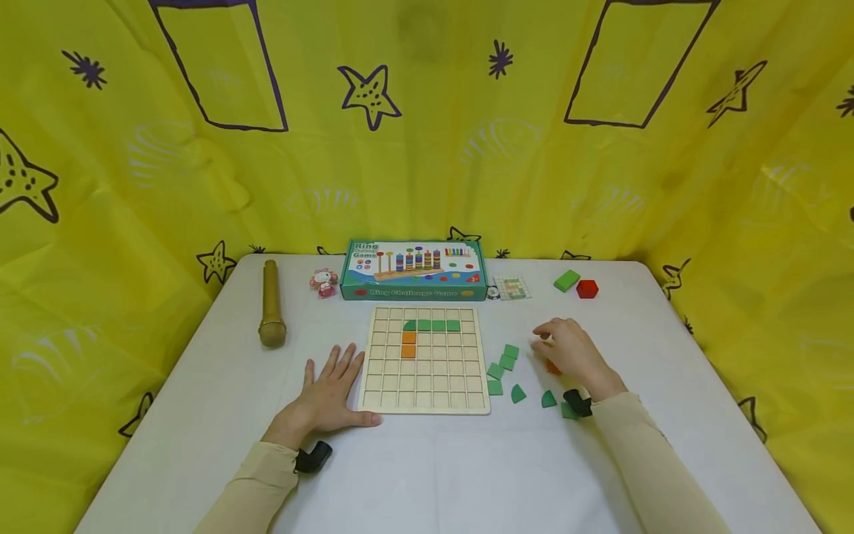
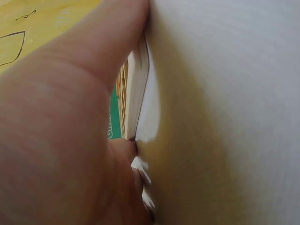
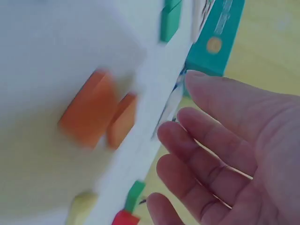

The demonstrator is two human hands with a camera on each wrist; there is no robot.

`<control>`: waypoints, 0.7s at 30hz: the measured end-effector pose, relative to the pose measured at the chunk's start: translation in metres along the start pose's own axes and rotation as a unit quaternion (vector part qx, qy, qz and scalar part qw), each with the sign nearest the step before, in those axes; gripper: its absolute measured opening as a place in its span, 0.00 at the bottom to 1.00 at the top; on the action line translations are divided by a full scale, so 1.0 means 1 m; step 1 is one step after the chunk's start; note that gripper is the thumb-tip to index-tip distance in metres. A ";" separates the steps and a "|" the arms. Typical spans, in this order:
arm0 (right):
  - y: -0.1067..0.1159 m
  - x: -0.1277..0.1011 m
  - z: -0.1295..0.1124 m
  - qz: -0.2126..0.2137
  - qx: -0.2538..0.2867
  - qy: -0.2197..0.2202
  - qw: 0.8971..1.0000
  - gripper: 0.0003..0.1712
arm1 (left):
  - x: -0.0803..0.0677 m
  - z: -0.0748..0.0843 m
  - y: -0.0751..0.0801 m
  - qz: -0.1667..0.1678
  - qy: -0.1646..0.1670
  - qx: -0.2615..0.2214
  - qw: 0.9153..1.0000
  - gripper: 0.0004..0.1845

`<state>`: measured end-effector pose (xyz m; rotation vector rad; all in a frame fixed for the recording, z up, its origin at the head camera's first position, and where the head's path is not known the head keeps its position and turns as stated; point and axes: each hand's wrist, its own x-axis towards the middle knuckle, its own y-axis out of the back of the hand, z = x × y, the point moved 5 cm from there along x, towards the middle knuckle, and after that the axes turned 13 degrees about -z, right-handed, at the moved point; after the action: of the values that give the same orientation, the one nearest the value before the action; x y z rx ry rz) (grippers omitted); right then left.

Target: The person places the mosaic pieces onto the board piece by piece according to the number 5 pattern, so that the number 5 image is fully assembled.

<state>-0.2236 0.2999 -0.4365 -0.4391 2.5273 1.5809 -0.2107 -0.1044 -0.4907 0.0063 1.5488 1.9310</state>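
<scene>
Left hand point(image 1: 328, 397) flat on the table point(image 1: 427, 467), fingers spread, thumb against the wooden grid board point(image 1: 424, 359) at its left edge. Right hand point(image 1: 572, 354) right of the board, fingers relaxed and apart, hovering over orange blocks point(image 3: 96, 110); loose green pieces point(image 1: 502, 367) between.

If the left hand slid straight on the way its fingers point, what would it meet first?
The left hand lies flat beside the wooden grid board, fingers pointing up the white table. That line looks free at first; the green game box is likely the first thing met, though depth is unclear.
</scene>
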 end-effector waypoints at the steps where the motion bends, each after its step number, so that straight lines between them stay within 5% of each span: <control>1: 0.001 -0.002 0.005 -0.002 0.007 -0.011 1.000 0.18 | 0.000 0.000 0.000 0.001 -0.001 0.000 1.000 0.66; 21: -0.006 -0.002 0.025 0.023 -0.038 -0.054 0.998 0.16 | 0.000 -0.001 -0.001 0.002 -0.006 -0.001 1.000 0.66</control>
<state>-0.2210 0.3199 -0.4522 -0.2970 2.4218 1.6738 -0.2108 -0.1052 -0.4920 0.0190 1.5400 1.9323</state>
